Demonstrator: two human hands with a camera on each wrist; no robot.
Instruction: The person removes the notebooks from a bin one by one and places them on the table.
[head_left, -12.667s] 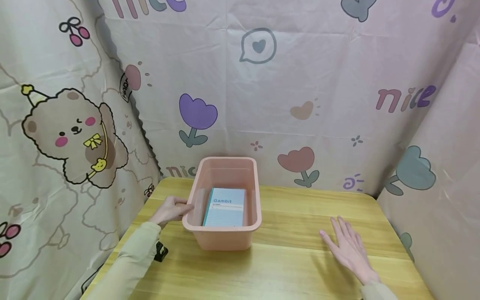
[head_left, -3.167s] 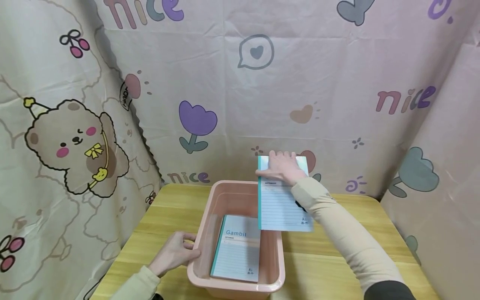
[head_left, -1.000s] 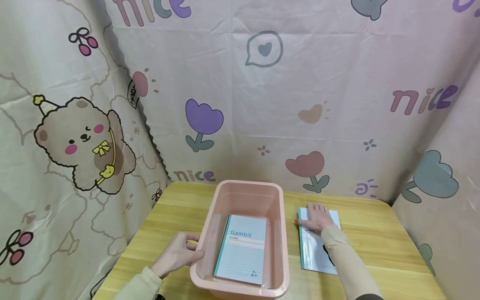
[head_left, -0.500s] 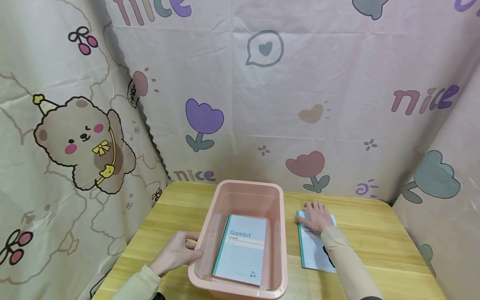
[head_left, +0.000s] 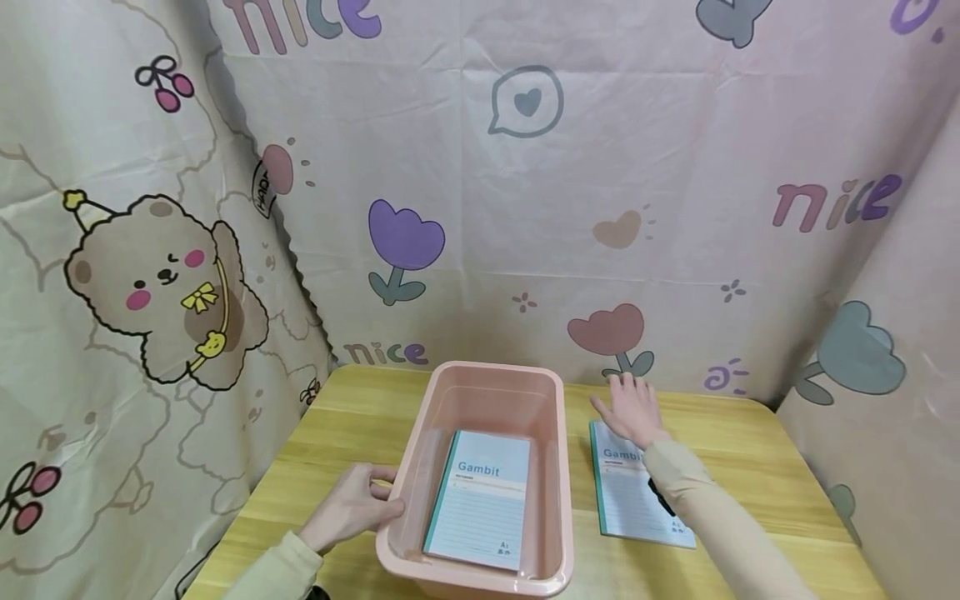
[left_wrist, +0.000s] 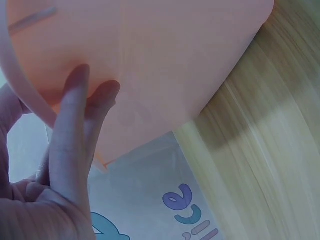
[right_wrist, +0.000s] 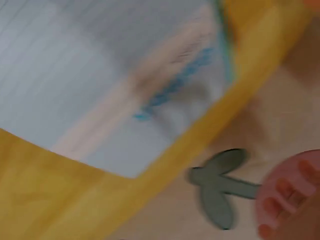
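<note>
Wood-grain tabletop (head_left: 360, 408); pink plastic bin (head_left: 567, 500); one Gambit notebook (head_left: 480, 512) inside, a second Gambit notebook (head_left: 626, 504) flat at right.
Both notebooks: cover up, teal spines left. Left hand (head_left: 352, 504): thumb and fingers clamped on the bin's left rim. Right hand (head_left: 632, 410): fingers straight, apart, raised at the second notebook's far end.

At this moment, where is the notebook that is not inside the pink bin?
In the head view, the notebook lies on the table, right of the pink bin, partly hidden by the right sleeve.
</note>
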